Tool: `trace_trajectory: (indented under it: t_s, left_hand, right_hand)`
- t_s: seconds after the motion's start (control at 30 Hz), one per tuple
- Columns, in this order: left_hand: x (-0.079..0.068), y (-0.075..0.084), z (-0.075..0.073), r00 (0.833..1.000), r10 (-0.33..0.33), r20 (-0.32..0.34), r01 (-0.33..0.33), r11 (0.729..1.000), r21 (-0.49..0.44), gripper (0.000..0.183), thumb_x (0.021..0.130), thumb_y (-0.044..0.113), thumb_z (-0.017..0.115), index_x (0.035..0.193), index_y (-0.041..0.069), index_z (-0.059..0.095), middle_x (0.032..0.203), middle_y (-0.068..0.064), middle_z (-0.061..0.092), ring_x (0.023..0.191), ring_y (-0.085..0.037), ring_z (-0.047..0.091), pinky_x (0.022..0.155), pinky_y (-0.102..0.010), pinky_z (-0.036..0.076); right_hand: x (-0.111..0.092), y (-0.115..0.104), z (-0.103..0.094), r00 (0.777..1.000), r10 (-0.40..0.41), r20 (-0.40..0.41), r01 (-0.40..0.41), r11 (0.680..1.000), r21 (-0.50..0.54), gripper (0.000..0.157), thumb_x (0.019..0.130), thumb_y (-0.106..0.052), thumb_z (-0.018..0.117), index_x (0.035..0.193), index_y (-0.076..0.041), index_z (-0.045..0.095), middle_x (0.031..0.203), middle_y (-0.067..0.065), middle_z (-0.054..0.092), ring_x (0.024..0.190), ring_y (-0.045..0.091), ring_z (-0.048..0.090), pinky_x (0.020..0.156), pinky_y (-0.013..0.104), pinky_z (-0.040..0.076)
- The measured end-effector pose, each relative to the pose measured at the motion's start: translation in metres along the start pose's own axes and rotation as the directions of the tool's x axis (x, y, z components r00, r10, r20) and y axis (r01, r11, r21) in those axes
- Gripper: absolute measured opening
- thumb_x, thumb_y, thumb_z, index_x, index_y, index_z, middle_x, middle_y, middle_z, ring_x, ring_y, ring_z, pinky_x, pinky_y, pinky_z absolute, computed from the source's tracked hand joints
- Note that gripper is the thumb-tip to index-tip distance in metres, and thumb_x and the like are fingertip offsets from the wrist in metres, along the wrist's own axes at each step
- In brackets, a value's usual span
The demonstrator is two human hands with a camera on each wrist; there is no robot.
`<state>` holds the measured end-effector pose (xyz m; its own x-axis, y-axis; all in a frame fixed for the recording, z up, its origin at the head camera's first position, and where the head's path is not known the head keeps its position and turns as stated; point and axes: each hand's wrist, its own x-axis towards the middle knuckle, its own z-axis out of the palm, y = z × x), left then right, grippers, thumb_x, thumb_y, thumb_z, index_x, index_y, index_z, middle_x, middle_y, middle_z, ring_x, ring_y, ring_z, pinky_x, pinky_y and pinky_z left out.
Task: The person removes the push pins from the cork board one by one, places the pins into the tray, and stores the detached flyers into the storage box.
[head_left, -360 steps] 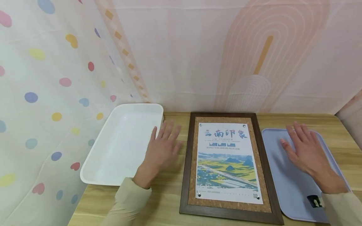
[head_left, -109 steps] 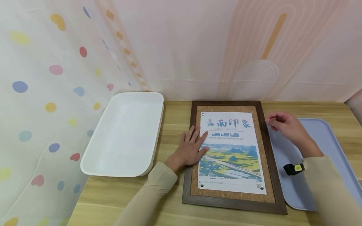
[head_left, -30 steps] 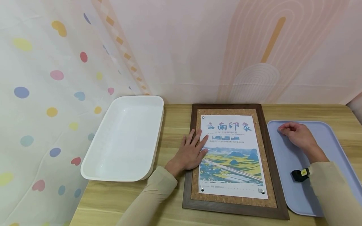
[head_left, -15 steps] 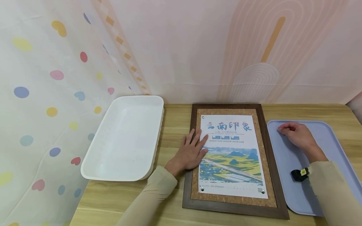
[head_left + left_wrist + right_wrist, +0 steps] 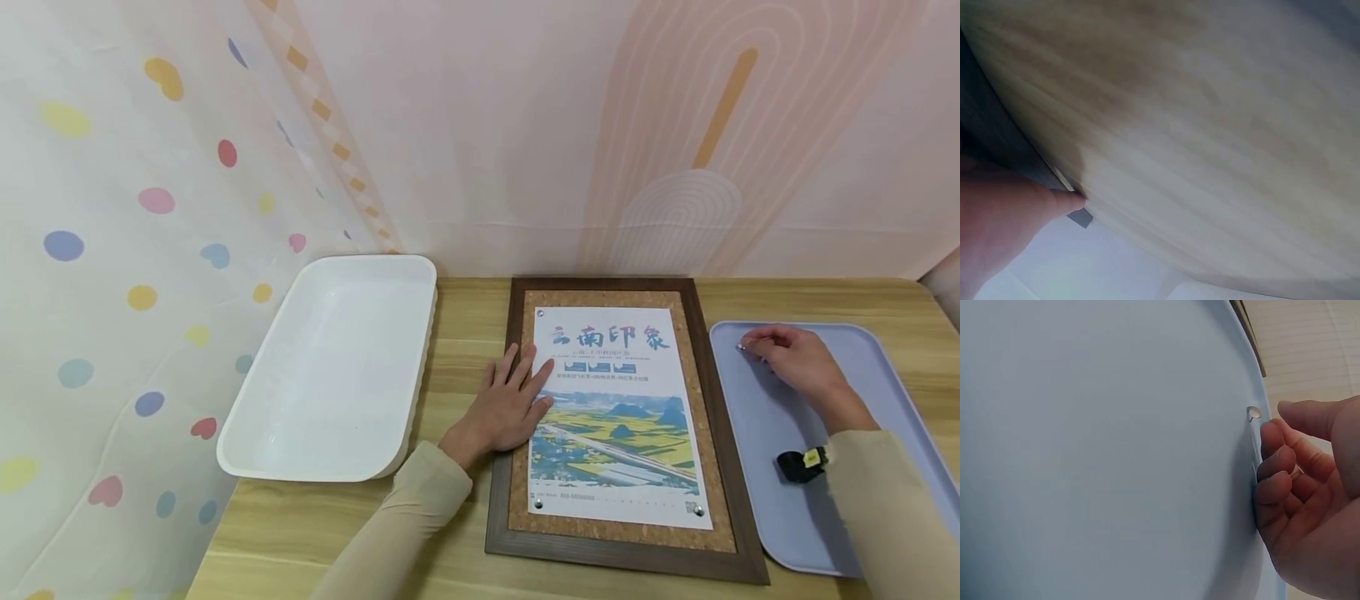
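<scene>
My left hand (image 5: 504, 408) lies spread flat over the left side of the brown frame (image 5: 498, 533) and the edge of the poster (image 5: 615, 442) on its corkboard (image 5: 637, 535). In the left wrist view, part of that hand (image 5: 1010, 212) shows by the frame's edge. My right hand (image 5: 798, 362) is over the far left part of the blue tray (image 5: 862, 533), fingers loosely curled. A silver thumbtack (image 5: 1254, 412) lies on the tray just off its fingertips, with thumb and forefinger apart. A pale glint shows between the right hand's fingers. Thumbtacks hold three poster corners; the top right has none.
A deep white tray (image 5: 330, 367) stands to the left on the wood-grain table (image 5: 300, 533). Patterned cloth (image 5: 480, 125) hangs behind and at the left. A black strap (image 5: 799, 467) shows at the right wrist.
The top right thumbtack, in the poster twelve seconds ago, is gone from it. My right hand moved from the frame's edge to the tray and has let go of a thumbtack. The left hand stays.
</scene>
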<state>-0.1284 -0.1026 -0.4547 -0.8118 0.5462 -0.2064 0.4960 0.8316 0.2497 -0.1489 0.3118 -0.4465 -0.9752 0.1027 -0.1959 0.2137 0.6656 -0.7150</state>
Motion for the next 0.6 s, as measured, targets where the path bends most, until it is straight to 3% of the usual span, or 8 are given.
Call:
trace_trajectory:
  t_s: [0.13,0.27,0.4,0.6]
  left_hand:
    - [-0.001,0.001,-0.001,1.000,0.001,-0.002,-0.001,1.000,0.000,0.058,0.109,0.042,0.025,0.161,0.022,0.012,0.167,-0.009,-0.002,0.153,-0.035,-0.008,0.120,-0.059,0.007]
    - [-0.001,0.000,0.001,1.000,0.001,-0.001,-0.001,1.000,-0.006,0.058,0.108,0.043,0.024,0.161,0.022,0.012,0.167,-0.009,-0.002,0.153,-0.034,-0.008,0.120,-0.059,0.007]
    - [0.000,-0.001,0.002,1.000,-0.004,-0.003,0.004,1.000,-0.006,0.058,0.108,0.043,0.024,0.161,0.023,0.011,0.167,-0.008,-0.002,0.153,-0.033,-0.008,0.120,-0.059,0.007]
    - [0.000,-0.002,0.003,1.000,0.004,-0.016,-0.005,1.000,-0.026,0.058,0.108,0.042,0.026,0.161,0.020,0.015,0.167,-0.010,0.000,0.153,-0.034,-0.007,0.119,-0.060,0.008]
  right_hand:
    - [-0.002,-0.001,-0.003,1.000,-0.019,0.000,0.019,0.999,0.035,0.040,0.104,-0.032,0.050,0.119,0.003,0.062,0.092,-0.008,0.062,0.078,0.002,0.051,0.063,0.021,0.046]
    - [-0.003,-0.007,-0.003,0.997,-0.057,-0.060,0.061,0.996,0.071,0.037,0.104,-0.030,0.051,0.117,0.003,0.062,0.080,-0.018,0.059,0.071,0.001,0.050,0.060,0.022,0.045]
    - [-0.004,-0.025,0.000,0.992,-0.073,-0.103,0.083,0.992,0.098,0.039,0.103,-0.033,0.054,0.119,0.001,0.062,0.082,-0.014,0.060,0.070,0.006,0.052,0.059,0.022,0.046]
    - [-0.001,-0.053,0.013,0.993,-0.097,-0.069,0.105,0.986,0.133,0.036,0.103,-0.029,0.053,0.122,0.001,0.062,0.091,-0.002,0.062,0.072,0.010,0.053,0.061,0.023,0.049]
